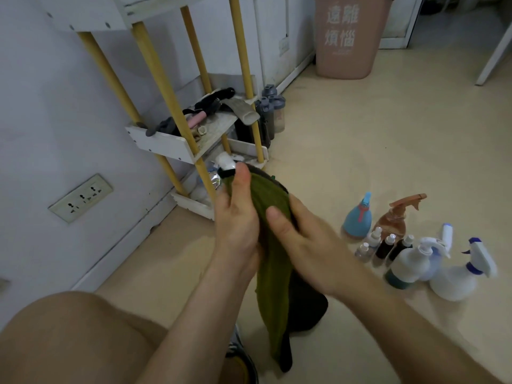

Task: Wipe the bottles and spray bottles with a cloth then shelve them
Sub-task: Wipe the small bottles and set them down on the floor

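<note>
An olive-green cloth [270,261] is wrapped round a spray bottle whose white nozzle [225,162] pokes out at the top; the bottle's body is hidden. My left hand [235,217] grips the wrapped bottle from the left, thumb up near the nozzle. My right hand [299,236] grips the cloth over the bottle from the right. On the floor to the right stands a group of bottles: a blue spray bottle [357,220], an amber trigger sprayer [394,217], several small dark bottles [386,249] and white trigger sprayers [457,275]. The shelf rack [177,145] stands at the wall.
The rack's middle shelf holds dark odds and ends and a pink item [196,120]. Grey drinking bottles [270,112] stand beside the rack. A pink bin [349,37] stands at the back. A wall socket [81,197] is at the left. My knee [69,336] is at the lower left.
</note>
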